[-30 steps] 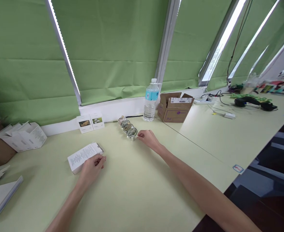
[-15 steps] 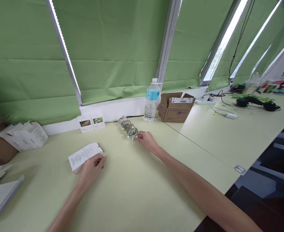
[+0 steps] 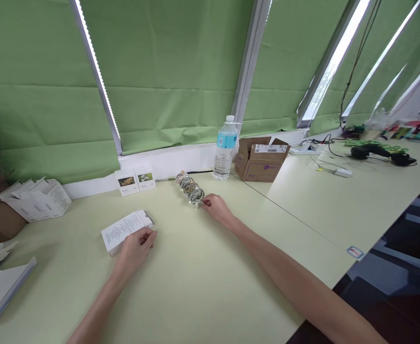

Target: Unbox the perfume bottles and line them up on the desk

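My left hand (image 3: 138, 243) is lying beside the white box (image 3: 124, 229), overlapping its near side; the fingers are sitting curled, and I cannot tell how tightly they are closing or whether they are touching it. The box is lying flat on the table (image 3: 195, 296), its long axis slanting from near left to far right, printed face looking up. My right hand (image 3: 215, 208) is resting at the near end of a row of shiny rounds (image 3: 189, 187), fingertips bunching together; I cannot tell whether they are pinching it. That row is slanting the other way, from far left down toward those fingers.

Room is stretching between my hands and back toward me. Beyond the row, the water bottle (image 3: 222, 148) and the brown carton (image 3: 262, 162) are bounding the far side, with a table seam (image 3: 288, 212) running past my right hand. My palms are hiding underneath, and the picture's bottom edge is cutting off both forearms.
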A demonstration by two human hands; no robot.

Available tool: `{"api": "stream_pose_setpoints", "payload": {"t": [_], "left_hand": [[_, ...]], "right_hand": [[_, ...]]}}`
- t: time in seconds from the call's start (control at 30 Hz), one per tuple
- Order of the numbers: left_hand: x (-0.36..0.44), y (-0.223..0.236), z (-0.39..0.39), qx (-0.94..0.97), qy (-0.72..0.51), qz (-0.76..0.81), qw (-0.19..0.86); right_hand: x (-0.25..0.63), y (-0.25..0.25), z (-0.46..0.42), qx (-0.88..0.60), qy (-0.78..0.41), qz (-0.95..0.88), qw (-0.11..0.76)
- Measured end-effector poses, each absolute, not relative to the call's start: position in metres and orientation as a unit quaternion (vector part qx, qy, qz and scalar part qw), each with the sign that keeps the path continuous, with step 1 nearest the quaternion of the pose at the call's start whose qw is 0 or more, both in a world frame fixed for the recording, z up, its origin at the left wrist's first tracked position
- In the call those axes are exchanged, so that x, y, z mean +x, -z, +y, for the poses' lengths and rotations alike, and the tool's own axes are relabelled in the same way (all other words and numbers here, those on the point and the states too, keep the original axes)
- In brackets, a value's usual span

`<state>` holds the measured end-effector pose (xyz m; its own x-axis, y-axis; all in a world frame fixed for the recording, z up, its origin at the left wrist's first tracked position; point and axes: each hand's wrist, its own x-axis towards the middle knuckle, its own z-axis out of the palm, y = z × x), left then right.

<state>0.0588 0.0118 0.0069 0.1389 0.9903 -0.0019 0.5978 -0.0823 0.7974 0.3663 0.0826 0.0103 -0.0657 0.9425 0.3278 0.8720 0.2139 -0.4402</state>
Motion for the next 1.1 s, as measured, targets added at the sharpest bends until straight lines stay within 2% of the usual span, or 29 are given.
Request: {"api": "stream_pose_setpoints", "payload": {"t": [0.57, 0.67, 0.73, 0.93, 1.0, 1.1], "left_hand": [[0.060, -0.007, 0.010, 0.689, -0.296, 0.582, 0.315], [0.061, -0.012, 0.007, 0.716, -0.307, 0.562, 0.278], [0.059, -0.019, 0.005, 0.733, -0.328, 0.554, 0.219], [0.026, -0.039, 0.010, 0.676, -0.413, 0.610, 0.010], [0.008, -0.039, 0.016, 0.656, -0.403, 0.638, -0.001], [-0.015, -0.033, 0.023, 0.668, -0.362, 0.649, 0.041]], "right_hand": [[0.370, -0.025, 0.072, -0.621, -0.052, -0.749, 0.223], [0.371, -0.031, 0.070, -0.620, -0.048, -0.753, 0.217], [0.373, -0.035, 0.070, -0.620, -0.041, -0.752, 0.218], [0.370, -0.043, 0.066, -0.582, 0.022, -0.754, 0.302], [0.362, -0.041, 0.062, -0.537, 0.038, -0.770, 0.343], [0.345, -0.035, 0.053, -0.474, 0.046, -0.792, 0.381]]}}
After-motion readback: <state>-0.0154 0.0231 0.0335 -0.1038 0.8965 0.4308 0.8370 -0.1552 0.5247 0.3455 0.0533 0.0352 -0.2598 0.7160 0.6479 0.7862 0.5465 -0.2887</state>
